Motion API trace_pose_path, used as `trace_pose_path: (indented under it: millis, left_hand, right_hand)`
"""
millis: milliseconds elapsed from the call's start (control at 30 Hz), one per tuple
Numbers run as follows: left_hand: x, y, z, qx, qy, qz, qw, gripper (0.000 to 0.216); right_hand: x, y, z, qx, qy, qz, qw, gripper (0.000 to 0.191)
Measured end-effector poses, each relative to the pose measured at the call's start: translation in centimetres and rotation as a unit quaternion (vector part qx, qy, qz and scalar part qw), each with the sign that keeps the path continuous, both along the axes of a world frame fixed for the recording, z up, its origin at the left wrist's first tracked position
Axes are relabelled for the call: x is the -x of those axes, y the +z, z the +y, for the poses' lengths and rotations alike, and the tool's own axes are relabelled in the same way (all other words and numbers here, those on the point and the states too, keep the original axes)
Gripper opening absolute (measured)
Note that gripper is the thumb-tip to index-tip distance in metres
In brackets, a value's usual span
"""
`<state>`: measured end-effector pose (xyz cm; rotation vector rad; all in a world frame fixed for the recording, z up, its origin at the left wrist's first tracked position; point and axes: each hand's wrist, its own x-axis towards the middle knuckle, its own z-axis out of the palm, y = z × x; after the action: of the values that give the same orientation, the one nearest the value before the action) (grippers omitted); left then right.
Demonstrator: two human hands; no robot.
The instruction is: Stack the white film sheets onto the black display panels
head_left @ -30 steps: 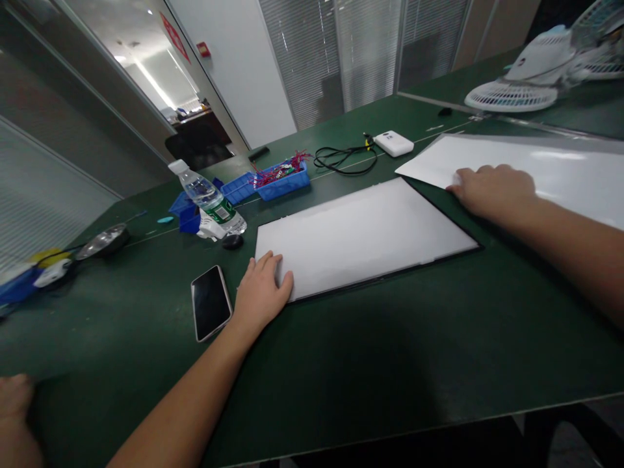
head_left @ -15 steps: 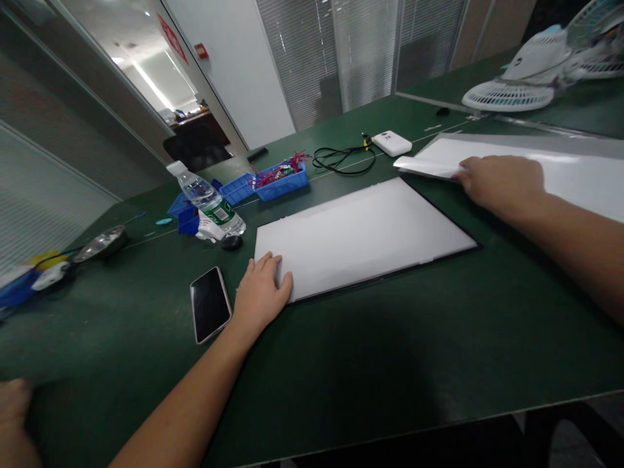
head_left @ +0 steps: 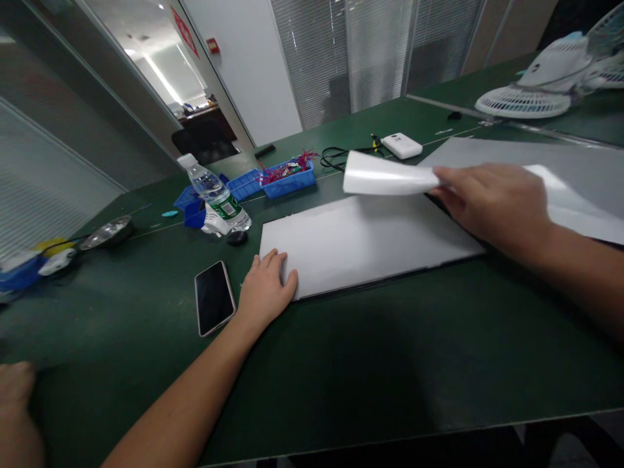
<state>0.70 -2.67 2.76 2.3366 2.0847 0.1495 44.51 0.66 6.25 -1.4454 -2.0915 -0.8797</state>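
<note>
A flat white panel with a dark rim lies in the middle of the green table. My left hand rests flat on its near left corner, fingers stretched out. My right hand grips a glossy white sheet by its edge and holds it lifted and curled over the panel's far right side. The rest of the sheet trails back over a grey sheet lying at the right.
A black phone lies left of my left hand. Behind it are a lying water bottle, blue trays, a black cable and a white box. A white fan lies far right. Another person's hand shows bottom left.
My right hand has lifted the white sheet's corner off the stack at the right and drawn it left, curling it over the panel. My left hand has stayed put.
</note>
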Motion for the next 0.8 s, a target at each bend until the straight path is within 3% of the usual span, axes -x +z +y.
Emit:
trace_pose_path:
  millis: [133, 233, 500, 800]
  left_hand:
    - [0.0, 0.0, 0.0, -0.003, -0.002, 0.006, 1.0, 0.061]
    - [0.0, 0.0, 0.0, -0.005, -0.006, 0.006, 1.0, 0.061]
    - [-0.2, 0.5, -0.1, 0.01, 0.001, -0.02, 1.0, 0.059]
    - [0.1, 0.1, -0.1, 0.017, -0.002, -0.016, 1.0, 0.071]
  right_hand:
    - [3.8, -0.7, -1.4, -0.01, 0.196, -0.069, 0.978, 0.034]
    - [5.9, -1.6, -2.1, 0.022, 0.264, -0.092, 0.96, 0.032]
    - [6.5, -4.4, -1.1, 0.149, 0.317, -0.097, 0.932, 0.035]
    - [6.4, -3.8, -1.7, 0.197, 0.318, -0.093, 0.923, 0.047]
